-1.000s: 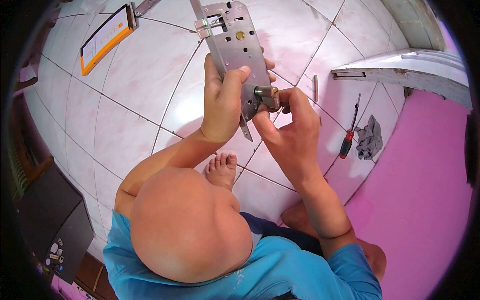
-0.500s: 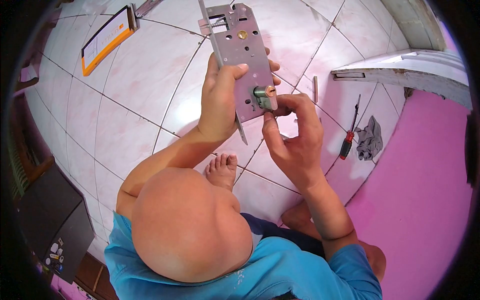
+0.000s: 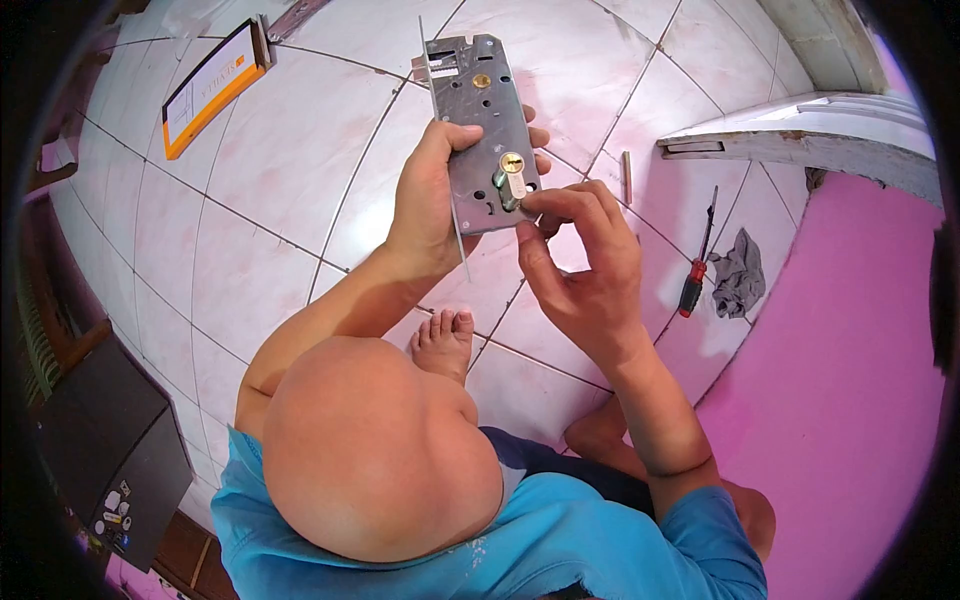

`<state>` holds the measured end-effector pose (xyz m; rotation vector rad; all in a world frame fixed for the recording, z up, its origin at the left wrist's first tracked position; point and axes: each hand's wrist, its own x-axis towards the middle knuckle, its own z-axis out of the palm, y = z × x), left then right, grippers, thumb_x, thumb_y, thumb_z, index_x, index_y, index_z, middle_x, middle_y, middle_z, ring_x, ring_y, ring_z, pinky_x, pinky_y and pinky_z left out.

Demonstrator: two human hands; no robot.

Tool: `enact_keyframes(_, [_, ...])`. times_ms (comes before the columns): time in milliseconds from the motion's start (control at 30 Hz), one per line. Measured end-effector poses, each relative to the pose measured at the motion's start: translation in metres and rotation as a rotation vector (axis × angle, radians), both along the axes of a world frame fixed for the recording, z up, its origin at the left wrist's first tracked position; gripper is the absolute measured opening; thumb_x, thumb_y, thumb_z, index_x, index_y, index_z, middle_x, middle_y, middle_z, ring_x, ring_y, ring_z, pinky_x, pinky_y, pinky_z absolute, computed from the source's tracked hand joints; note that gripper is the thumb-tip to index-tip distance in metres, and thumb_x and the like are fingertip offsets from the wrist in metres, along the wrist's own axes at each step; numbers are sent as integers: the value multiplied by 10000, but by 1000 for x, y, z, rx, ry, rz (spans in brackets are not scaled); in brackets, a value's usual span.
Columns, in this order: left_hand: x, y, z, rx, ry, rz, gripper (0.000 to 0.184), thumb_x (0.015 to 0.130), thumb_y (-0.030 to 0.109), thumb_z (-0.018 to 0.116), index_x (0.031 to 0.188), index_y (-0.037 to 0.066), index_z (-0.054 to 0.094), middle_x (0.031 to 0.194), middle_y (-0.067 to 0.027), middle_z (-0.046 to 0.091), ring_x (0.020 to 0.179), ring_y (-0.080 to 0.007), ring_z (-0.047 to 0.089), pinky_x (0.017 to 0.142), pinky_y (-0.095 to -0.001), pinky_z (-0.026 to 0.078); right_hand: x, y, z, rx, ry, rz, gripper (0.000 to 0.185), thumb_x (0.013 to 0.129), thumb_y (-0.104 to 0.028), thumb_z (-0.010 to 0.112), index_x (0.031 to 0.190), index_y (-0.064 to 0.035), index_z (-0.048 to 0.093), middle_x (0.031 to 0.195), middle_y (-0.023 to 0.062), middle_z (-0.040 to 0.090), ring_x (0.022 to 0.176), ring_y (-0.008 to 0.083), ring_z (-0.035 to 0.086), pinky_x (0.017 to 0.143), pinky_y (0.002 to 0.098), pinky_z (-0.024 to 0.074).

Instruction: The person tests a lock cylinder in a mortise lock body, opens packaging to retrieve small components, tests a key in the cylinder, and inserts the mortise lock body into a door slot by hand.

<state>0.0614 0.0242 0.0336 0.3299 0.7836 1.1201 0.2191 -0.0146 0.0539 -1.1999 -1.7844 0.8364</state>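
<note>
My left hand (image 3: 425,190) is closed round a metal mortise lock (image 3: 490,130), its thumb across the front plate and its fingers showing past the far edge. The lock stands nearly upright, with the narrow faceplate (image 3: 440,130) on the left. A lock cylinder (image 3: 513,180) with a brass-coloured keyhole end sticks out of the slot in the lower part of the case. At the cylinder's lower end, my right hand (image 3: 580,260) has its index fingertip against it and the thumb just below, near the case's bottom edge. How far the cylinder reaches behind the case is hidden.
A screwdriver (image 3: 697,260) and a crumpled grey cloth (image 3: 739,275) lie on the tiled floor at right. Beyond them is a white door's edge (image 3: 780,148) by the pink wall (image 3: 830,380). An orange-and-white box (image 3: 215,90) lies at upper left. A thin strip (image 3: 627,178) rests nearby.
The lock has moved slightly down and tipped, so the cylinder's keyhole end faces the camera more. My right fingers have shifted a little left with it.
</note>
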Motion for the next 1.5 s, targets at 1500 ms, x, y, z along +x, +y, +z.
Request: enact_keyframes(1500, [37, -42, -129, 180, 536, -57, 201, 999, 53, 455, 1135, -2, 318, 1140, -223, 679, 970, -219, 695, 854, -344, 576, 18, -38, -108, -603, -142, -182, 247, 904, -173, 636, 967, 53, 559, 912, 302, 638, 874, 479, 638, 801, 541, 486])
